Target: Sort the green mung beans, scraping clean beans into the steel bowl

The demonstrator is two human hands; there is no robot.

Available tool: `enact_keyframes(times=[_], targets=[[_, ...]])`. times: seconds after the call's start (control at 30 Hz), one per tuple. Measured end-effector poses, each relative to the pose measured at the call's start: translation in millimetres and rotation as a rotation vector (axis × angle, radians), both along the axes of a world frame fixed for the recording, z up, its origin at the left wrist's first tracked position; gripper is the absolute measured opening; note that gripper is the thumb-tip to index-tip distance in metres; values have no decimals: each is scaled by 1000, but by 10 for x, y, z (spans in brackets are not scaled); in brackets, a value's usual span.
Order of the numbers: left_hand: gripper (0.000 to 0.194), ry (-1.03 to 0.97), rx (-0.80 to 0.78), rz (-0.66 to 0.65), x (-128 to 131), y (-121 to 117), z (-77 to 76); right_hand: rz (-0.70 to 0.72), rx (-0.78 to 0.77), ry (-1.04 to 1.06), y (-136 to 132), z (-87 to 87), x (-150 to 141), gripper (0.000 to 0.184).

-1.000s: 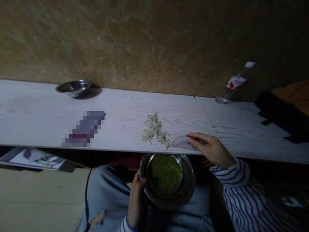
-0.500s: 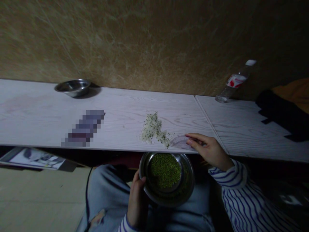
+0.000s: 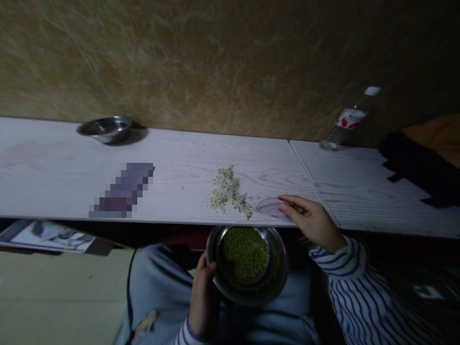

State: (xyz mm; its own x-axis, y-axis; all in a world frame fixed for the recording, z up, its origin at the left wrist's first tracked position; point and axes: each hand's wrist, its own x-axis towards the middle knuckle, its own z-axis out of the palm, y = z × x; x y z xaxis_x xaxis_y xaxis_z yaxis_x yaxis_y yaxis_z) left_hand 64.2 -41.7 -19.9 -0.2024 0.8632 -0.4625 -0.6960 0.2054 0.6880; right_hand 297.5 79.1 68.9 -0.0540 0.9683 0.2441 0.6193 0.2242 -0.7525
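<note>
Steel bowl (image 3: 247, 264) of green beans sits just below the surface (image 3: 179, 158) edge, left hand (image 3: 203, 299) clamped on its rim; probably hefty and slick, so grip the lip. Right hand (image 3: 312, 221) pins a thin clear scraper (image 3: 270, 208) beside the bowl's far-side grain pile (image 3: 228, 192); light, bendy.

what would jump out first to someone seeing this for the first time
Probably the steel bowl of green beans, held below the table edge by the left hand on its rim. Just above it a small mixed pile of pale and green grains lies near the front of the white table, with the right hand pressing a clear plastic piece flat beside the pile.
</note>
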Motion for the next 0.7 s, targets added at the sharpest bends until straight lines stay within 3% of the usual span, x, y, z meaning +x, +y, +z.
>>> enact_keyframes(times=[0.37, 0.7], targets=[[48, -3, -9, 27, -8, -10, -29, 116, 3, 12, -80, 1, -165, 26], [45, 15, 8, -1, -17, 26, -18, 100, 26, 63, 84, -79, -355, 28]])
